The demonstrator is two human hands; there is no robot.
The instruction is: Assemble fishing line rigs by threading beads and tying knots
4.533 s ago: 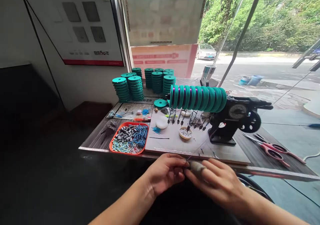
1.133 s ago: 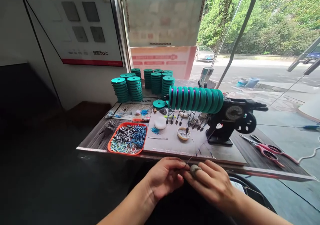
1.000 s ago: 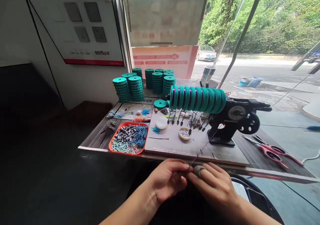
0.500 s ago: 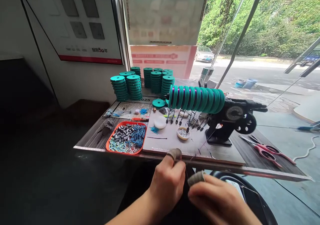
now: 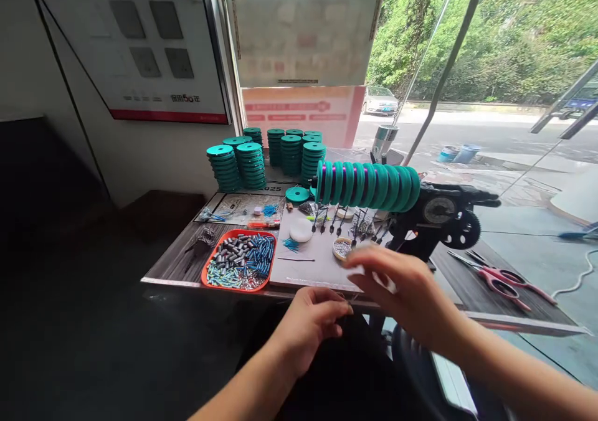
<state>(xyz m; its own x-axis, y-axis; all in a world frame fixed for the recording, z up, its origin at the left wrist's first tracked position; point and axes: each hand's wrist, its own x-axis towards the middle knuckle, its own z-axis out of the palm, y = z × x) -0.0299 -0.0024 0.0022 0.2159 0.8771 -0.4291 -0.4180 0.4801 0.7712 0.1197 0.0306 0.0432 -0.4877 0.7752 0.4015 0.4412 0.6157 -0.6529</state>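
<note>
My left hand [image 5: 315,321] is just off the table's front edge, its thumb and fingers pinched together on something too thin to make out. My right hand [image 5: 397,281] is raised over the front of the pale board [image 5: 308,274], blurred, with thumb and fingers apart and nothing visible between them. Its fingertips overlap the lower edge of a small round dish [image 5: 342,248] of tiny beads. Above the hands, a row of green spools [image 5: 369,185] sits on a black winding machine [image 5: 436,209], with dark threaded pieces hanging below the spools.
An orange tray [image 5: 204,274] of weights and small parts lies left of the board. Stacked green spools [image 5: 251,167] stand at the back. Red-handled scissors [image 5: 507,284] lie on the right. A white round lid [image 5: 300,230] rests on the board.
My right hand has risen from below the table edge to over the board, and its fingers have opened. My left hand has turned slightly and stays pinched near the edge.
</note>
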